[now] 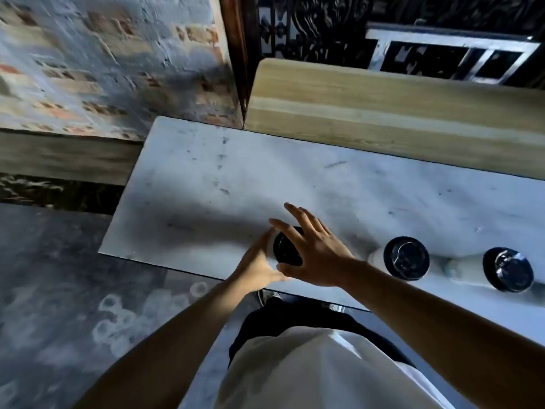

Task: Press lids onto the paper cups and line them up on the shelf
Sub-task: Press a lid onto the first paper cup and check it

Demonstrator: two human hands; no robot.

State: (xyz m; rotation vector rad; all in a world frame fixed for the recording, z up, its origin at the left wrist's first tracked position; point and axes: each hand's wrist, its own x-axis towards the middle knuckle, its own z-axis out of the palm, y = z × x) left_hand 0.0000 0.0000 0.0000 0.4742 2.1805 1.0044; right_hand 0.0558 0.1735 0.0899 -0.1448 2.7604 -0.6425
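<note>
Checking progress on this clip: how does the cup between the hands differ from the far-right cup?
The left cup has both hands at it: left hand at its side, right hand over its lid. The right cup stands untouched. The left cup's lid is half hidden; the right's shows fully. Both carry black lids.

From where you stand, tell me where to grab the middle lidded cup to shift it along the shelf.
Grip the middle cup around its white paper wall just below the black lid, fingers coming from the near side. It stands upright, apart from its neighbours, so both flanks look open; pulling by the lid might pop it off.
</note>
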